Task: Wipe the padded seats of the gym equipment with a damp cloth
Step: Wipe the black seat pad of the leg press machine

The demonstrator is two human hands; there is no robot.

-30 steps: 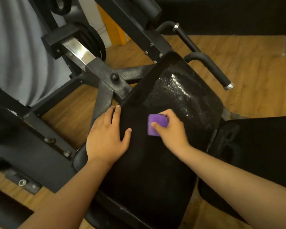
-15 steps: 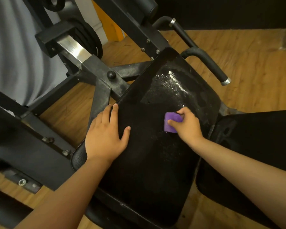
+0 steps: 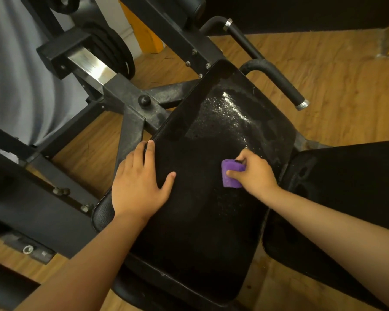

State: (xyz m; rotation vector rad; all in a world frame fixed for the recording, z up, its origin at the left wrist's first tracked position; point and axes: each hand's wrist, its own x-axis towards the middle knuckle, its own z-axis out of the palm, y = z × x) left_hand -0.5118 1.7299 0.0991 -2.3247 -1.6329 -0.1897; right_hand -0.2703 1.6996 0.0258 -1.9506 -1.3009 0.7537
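- Since the earlier frames the right hand (image 3: 255,173) has carried the purple cloth (image 3: 231,173) from the middle of the pad toward its right side, while the left hand (image 3: 136,182) has stayed planted where it was.
- Black padded seat (image 3: 195,221) fills the centre of the frame, tilted, with a wet, glinting patch in its upper part above the cloth.
- Wooden floor (image 3: 337,90) shows around the machine, widest in the upper right.
- Black steel frame (image 3: 130,113) of the machine crosses the left and upper left, bolted, with a bright metal bar (image 3: 89,62) and a round black knob (image 3: 144,100) just beside the seat's upper left edge.
- Second black pad (image 3: 346,187) lies at the right edge of the frame, just beside the seat and partly under the right forearm.
- Two black handle grips (image 3: 276,83) with silver end caps jut out at the upper right, beyond the seat's top corner.
- Left hand lies flat on the seat's left edge, fingers spread wide, holding nothing.
- Right hand's fingers are curled tight around the cloth, pressing it to the pad right of centre.
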